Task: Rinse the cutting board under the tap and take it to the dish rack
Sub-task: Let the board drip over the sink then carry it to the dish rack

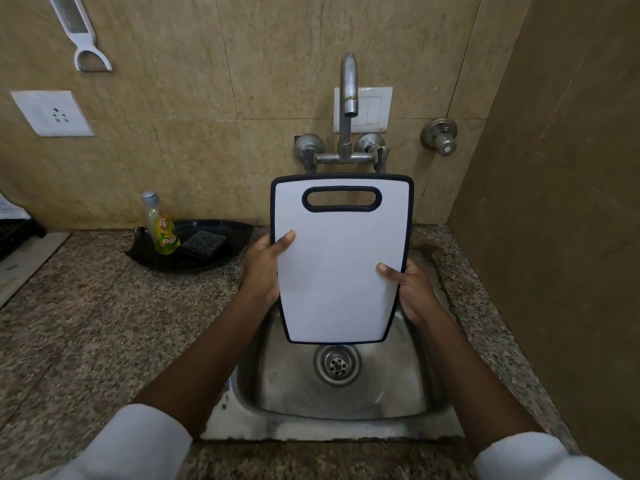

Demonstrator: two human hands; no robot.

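A white cutting board [337, 271] with a dark rim and a handle slot at its far end is held above the steel sink [339, 407]. My left hand [263, 268] grips its left edge, thumb on the top face. My right hand [412, 292] grips the right edge the same way. The tap [347, 98] rises from the wall just beyond the board's far end. No water runs from its spout. The board's underside and my fingers beneath it are hidden.
A black tray [228, 232] on the granite counter to the left holds a dish-soap bottle [162, 230] and a scrub sponge [203, 244]. A dark rack corner [17, 233] shows at the far left edge. A brown panel [554, 202] walls off the right.
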